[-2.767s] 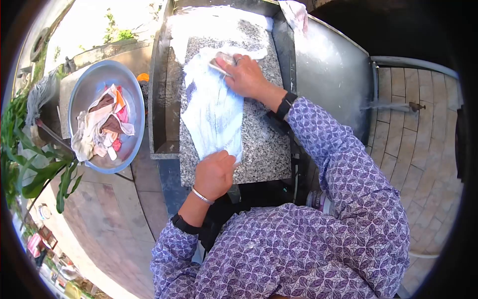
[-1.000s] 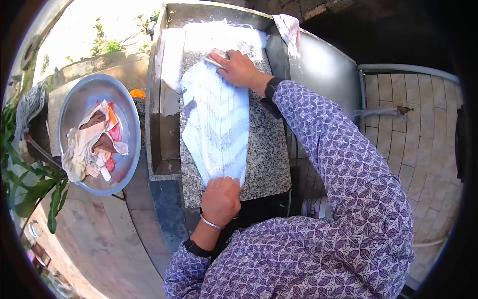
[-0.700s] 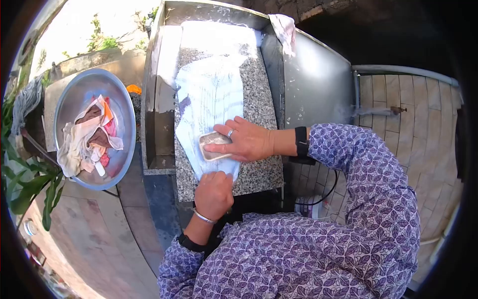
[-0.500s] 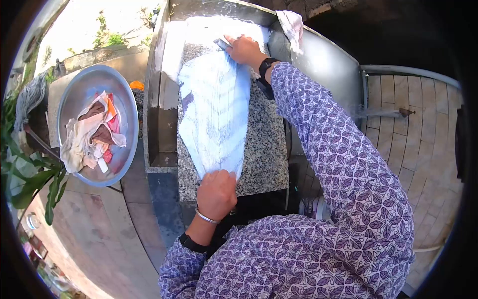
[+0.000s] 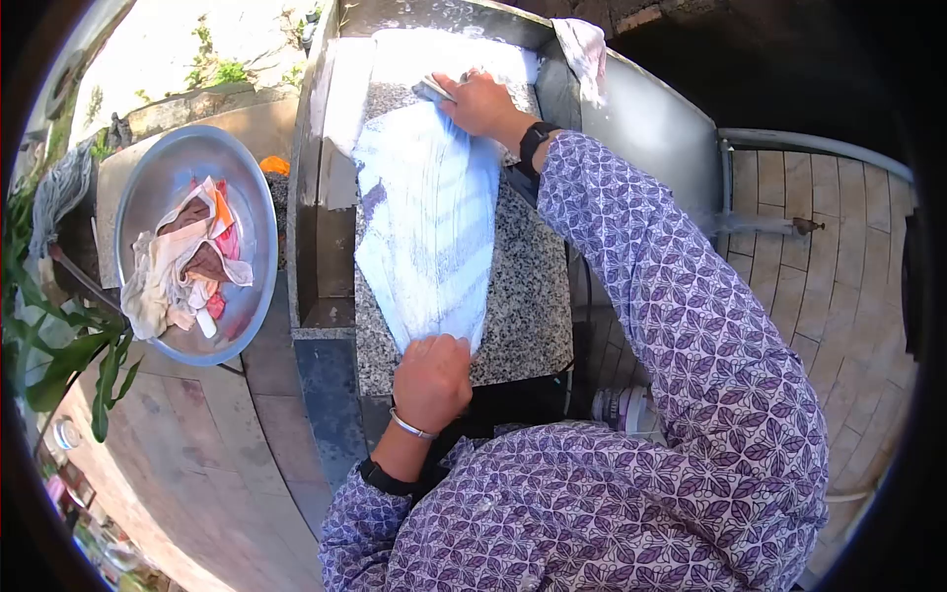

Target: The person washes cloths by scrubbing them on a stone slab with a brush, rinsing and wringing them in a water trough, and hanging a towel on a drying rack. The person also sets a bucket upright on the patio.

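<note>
A wet, pale blue-white cloth [image 5: 424,227] lies stretched lengthwise over a speckled granite slab [image 5: 528,306]. My left hand [image 5: 432,377] is closed in a fist on the cloth's near end, at the slab's front edge. At the far end, my right hand [image 5: 483,104] is closed around a small flat grey-white object [image 5: 430,90] that sticks out past the fingers. Whether this is a brush or a bar of soap, I cannot tell. The right hand is at the top edge of the cloth; its fingertips are partly hidden.
Left of the slab stands a metal basin [image 5: 258,286] with several crumpled cloths [image 5: 192,261]. Low walls [image 5: 326,237] border the slab, and a pinkish-white rag [image 5: 582,49] hangs over the back rim. A tap [image 5: 804,225] is at right. Plant leaves [image 5: 74,360] reach in at left.
My right hand and the object in it have shifted very slightly left at the cloth's far end. My left hand keeps its grip on the near end. The whole view has shifted a little.
</note>
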### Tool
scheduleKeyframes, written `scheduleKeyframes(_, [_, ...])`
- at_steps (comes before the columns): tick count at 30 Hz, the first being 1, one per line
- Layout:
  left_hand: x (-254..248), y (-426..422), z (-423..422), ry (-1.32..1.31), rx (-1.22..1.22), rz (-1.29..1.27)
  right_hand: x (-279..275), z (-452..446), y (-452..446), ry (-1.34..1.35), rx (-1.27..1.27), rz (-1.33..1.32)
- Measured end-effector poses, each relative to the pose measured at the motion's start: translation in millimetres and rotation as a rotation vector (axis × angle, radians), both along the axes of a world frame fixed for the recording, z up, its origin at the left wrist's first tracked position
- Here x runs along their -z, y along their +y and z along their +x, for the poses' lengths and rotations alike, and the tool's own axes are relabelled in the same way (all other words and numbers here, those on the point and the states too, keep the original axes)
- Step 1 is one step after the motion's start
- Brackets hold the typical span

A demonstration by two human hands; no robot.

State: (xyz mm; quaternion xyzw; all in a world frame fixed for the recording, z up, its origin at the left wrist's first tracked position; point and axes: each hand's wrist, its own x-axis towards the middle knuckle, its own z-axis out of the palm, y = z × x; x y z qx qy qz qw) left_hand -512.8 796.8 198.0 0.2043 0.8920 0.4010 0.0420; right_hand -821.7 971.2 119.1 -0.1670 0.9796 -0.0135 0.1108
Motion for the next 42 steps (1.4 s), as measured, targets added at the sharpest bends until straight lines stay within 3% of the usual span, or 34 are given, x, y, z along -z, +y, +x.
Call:
scheduleKeyframes(1, [-2,-2,-1,0.010,-0.001,-0.002,-6,20,-1,-0.140,-0.042,-0.090])
scheduleKeyframes(2, [-2,-1,-5,0.024,-0.013,0.004,-27,62,-8,-0.093,-0.206,-0.168])
scheduleKeyframes(3, [-2,0,-6,0.028,-0.014,0.021,-69,102,-16,-0.228,-0.344,-0.201])
scheduleKeyframes(8, [-1,0,-6,-0.036,-0.002,0.009,-32,102,3,-0.030,-0.488,-0.297])
scheduleKeyframes(10, [2,-1,-6,-0.031,0.006,-0.025,10,24,7,-0.031,-0.084,-0.182])
scheduleKeyframes(13, [-2,3,-4,-0.013,0.015,-0.015,18,-12,16,-0.055,0.037,-0.064])
scheduleKeyframes(15, [-2,-2,-8,0.010,-0.008,0.011,-16,31,-4,-0.167,-0.108,-0.103])
scheduleKeyframes(17, [0,-1,-5,0.026,-0.004,0.014,-63,127,-8,-0.157,-0.505,-0.291])
scheduleKeyframes(21, [0,0,-3,-0.019,0.005,0.004,-50,135,1,-0.137,-0.627,-0.393])
scheduleKeyframes(24, [4,-2,-6,-0.025,-0.005,-0.012,18,17,7,0.060,-0.127,-0.185])
scheduleKeyframes(26, [2,1,-4,-0.002,-0.013,-0.026,14,-19,6,-0.039,0.065,-0.032])
scheduleKeyframes(29, [0,-1,-5,0.003,-0.014,0.029,-21,33,-10,-0.099,-0.114,-0.107])
scheduleKeyframes(31, [0,0,-4,-0.003,-0.017,0.047,-51,119,-6,-0.087,-0.471,-0.257])
scheduleKeyframes(35, [-2,0,-6,-0.049,-0.004,-0.022,-37,114,6,-0.083,-0.598,-0.354])
scheduleKeyframes(37, [1,-1,-5,-0.054,-0.002,-0.025,5,38,4,-0.021,-0.174,-0.215])
scheduleKeyframes(38, [0,0,-6,-0.047,-0.011,-0.011,17,15,5,0.023,-0.085,-0.131])
scheduleKeyframes(42, [-10,5,-23,-0.136,-0.095,0.003,3,-13,11,-0.113,0.009,-0.112])
